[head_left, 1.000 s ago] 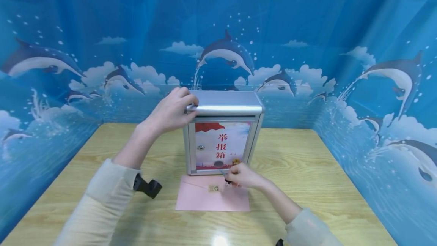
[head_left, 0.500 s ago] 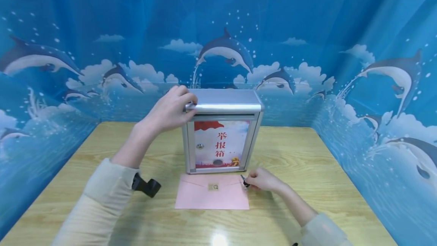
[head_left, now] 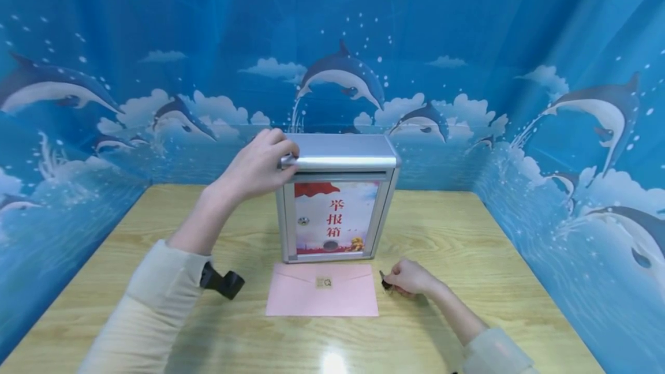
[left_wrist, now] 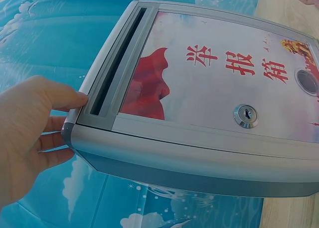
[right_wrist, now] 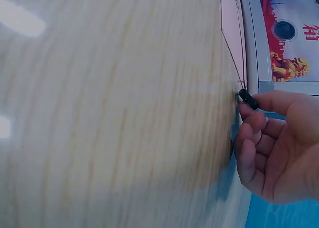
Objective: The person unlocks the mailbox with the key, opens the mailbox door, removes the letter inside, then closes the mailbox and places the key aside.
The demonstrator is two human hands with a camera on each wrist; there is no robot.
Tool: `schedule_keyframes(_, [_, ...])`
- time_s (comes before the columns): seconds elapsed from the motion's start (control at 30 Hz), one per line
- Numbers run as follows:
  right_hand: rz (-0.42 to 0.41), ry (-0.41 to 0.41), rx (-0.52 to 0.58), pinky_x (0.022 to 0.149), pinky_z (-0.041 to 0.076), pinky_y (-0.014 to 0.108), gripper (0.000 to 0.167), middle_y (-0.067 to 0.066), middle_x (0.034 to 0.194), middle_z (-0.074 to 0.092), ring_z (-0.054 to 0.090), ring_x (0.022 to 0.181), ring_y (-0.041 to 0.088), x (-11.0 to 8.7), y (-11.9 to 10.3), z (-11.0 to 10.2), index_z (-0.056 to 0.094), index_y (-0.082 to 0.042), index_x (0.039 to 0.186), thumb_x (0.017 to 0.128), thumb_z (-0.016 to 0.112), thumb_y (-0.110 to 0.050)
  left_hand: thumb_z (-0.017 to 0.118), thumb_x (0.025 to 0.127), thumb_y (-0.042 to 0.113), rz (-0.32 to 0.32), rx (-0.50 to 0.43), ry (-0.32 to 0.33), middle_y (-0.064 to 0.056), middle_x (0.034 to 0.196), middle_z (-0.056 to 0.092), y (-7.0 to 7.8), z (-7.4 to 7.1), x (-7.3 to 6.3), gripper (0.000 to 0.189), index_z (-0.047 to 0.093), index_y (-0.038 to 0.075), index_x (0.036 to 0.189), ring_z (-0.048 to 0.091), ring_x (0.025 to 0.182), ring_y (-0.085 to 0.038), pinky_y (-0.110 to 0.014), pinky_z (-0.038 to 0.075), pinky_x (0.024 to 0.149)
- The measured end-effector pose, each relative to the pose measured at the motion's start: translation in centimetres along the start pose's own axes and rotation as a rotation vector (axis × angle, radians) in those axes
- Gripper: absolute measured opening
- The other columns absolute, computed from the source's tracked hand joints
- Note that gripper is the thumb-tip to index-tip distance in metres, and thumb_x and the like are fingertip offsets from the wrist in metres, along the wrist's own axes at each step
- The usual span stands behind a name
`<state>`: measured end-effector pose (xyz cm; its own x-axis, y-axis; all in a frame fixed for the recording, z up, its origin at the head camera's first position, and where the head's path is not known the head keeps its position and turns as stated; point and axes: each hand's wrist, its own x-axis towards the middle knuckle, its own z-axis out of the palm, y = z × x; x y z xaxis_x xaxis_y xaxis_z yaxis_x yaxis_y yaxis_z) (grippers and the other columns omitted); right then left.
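Note:
My left hand [head_left: 254,167] grips the upper left corner of a silver metal letter box [head_left: 340,152], its thumb on the front edge and its fingers behind. In the left wrist view the box's lock [left_wrist: 246,116] shows an unfilled keyhole, and a narrow slot [left_wrist: 118,63] runs along the top. My right hand [head_left: 414,277] pinches a small key [head_left: 386,283] with a black head, low over the table to the right of the box. In the right wrist view the black head [right_wrist: 248,99] sits between thumb and fingers. The box door is shut.
A pink envelope [head_left: 296,300] with a small stamp-like sticker lies flat in front of the box. The wood-grain table [head_left: 441,224] is bordered by a blue dolphin-print curtain [head_left: 218,45] at the back and sides.
My right hand has moved right with the key, from above the envelope near the box's base to the table beside it. My left hand keeps its grip on the box corner.

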<state>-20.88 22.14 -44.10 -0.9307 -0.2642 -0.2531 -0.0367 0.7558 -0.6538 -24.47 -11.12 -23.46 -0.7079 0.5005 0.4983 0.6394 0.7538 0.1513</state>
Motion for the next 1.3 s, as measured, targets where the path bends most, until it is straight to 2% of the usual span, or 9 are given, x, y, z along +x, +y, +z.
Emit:
schedule_keyframes(0.13, [0.03, -0.006, -0.006, 0.04, 0.033, 0.018, 0.031, -0.004, 0.048, 0.044, 0.037, 0.041, 0.006, 0.0, 0.3, 0.3, 0.054, -0.007, 0.06, 0.088, 0.058, -0.018, 0.066, 0.085, 0.014, -0.002, -0.001, -0.003, -0.006, 0.095, 0.052, 0.0, 0.1, -0.1, 0.016, 0.064, 0.008, 0.1, 0.043, 0.089, -0.022, -0.034, 0.041, 0.074])
schedule_keyframes(0.6, [0.007, 0.035, -0.072, 0.04, 0.034, 0.02, 0.029, -0.004, 0.047, 0.043, 0.038, 0.04, 0.007, 0.0, 0.5, 0.6, 0.053, -0.009, 0.059, 0.085, 0.062, -0.018, 0.066, 0.085, 0.013, 0.02, -0.003, 0.022, -0.006, 0.096, 0.052, -0.2, 0.5, -0.3, 0.015, 0.064, 0.008, 0.098, 0.044, 0.089, -0.022, -0.035, 0.041, 0.074])
schedule_keyframes(0.7, [0.01, 0.048, -0.068, 0.04, 0.033, 0.02, 0.031, -0.004, 0.047, 0.043, 0.037, 0.04, 0.007, 0.0, 0.4, 0.3, 0.052, -0.009, 0.059, 0.087, 0.059, -0.019, 0.066, 0.085, 0.013, 0.038, 0.001, 0.039, -0.007, 0.096, 0.054, -0.4, 0.6, -0.3, 0.015, 0.064, 0.007, 0.099, 0.045, 0.089, -0.022, -0.035, 0.041, 0.073])
schedule_keyframes(0.8, [0.01, 0.076, -0.069, 0.042, 0.032, 0.02, 0.032, -0.003, 0.048, 0.044, 0.037, 0.042, 0.008, 0.1, 0.2, -0.2, 0.052, -0.008, 0.06, 0.089, 0.055, -0.021, 0.066, 0.085, 0.016, 0.041, 0.03, 0.09, -0.008, 0.093, 0.055, -0.5, 0.8, -0.4, 0.019, 0.064, 0.005, 0.101, 0.047, 0.086, -0.023, -0.036, 0.041, 0.073])
schedule_keyframes(0.87, [0.007, 0.108, -0.078, 0.043, 0.032, 0.021, 0.03, -0.002, 0.05, 0.046, 0.038, 0.043, 0.008, 0.3, 0.2, -0.6, 0.053, -0.008, 0.061, 0.089, 0.055, -0.021, 0.065, 0.087, 0.02, 0.003, 0.051, 0.148, -0.01, 0.092, 0.058, -0.6, 0.9, -0.4, 0.024, 0.064, 0.003, 0.104, 0.049, 0.084, -0.024, -0.038, 0.041, 0.073])
schedule_keyframes(0.97, [0.006, 0.149, -0.096, 0.046, 0.033, 0.023, 0.028, -0.001, 0.054, 0.048, 0.038, 0.046, 0.009, 0.4, 0.1, -1.2, 0.055, -0.008, 0.064, 0.088, 0.056, -0.021, 0.063, 0.088, 0.026, -0.097, 0.069, 0.239, -0.012, 0.089, 0.06, -0.9, 0.9, -0.7, 0.029, 0.064, 0.001, 0.104, 0.051, 0.081, -0.025, -0.039, 0.041, 0.072])
schedule_keyframes(1.07, [-0.014, 0.2, -0.14, 0.051, 0.036, 0.027, 0.024, -0.001, 0.058, 0.051, 0.041, 0.051, 0.011, 0.5, 0.0, -1.7, 0.059, -0.007, 0.069, 0.088, 0.057, -0.022, 0.06, 0.09, 0.029, -0.187, 0.085, 0.274, -0.013, 0.087, 0.063, -1.4, 0.9, -1.0, 0.03, 0.065, 0.001, 0.1, 0.053, 0.079, -0.027, -0.04, 0.042, 0.072])
schedule_keyframes(1.17, [-0.068, 0.241, -0.186, 0.059, 0.044, 0.034, 0.021, 0.003, 0.07, 0.06, 0.052, 0.062, 0.016, 0.6, -0.3, -2.3, 0.065, -0.004, 0.08, 0.088, 0.057, -0.022, 0.057, 0.092, 0.031, -0.264, 0.138, 0.229, -0.014, 0.09, 0.066, -2.0, 0.7, -1.6, 0.032, 0.067, 0.002, 0.101, 0.056, 0.084, -0.03, -0.044, 0.042, 0.076])
schedule_keyframes(1.3, [-0.109, 0.329, -0.237, 0.075, 0.048, 0.046, 0.029, 0.015, 0.098, 0.066, 0.061, 0.089, 0.033, 0.8, -0.9, -3.4, 0.067, 0.0, 0.101, 0.089, 0.055, -0.024, 0.053, 0.093, 0.034, -0.363, 0.2, 0.108, -0.018, 0.107, 0.063, -2.7, 0.5, -2.5, 0.038, 0.063, 0.003, 0.114, 0.053, 0.102, -0.037, -0.053, 0.036, 0.089])
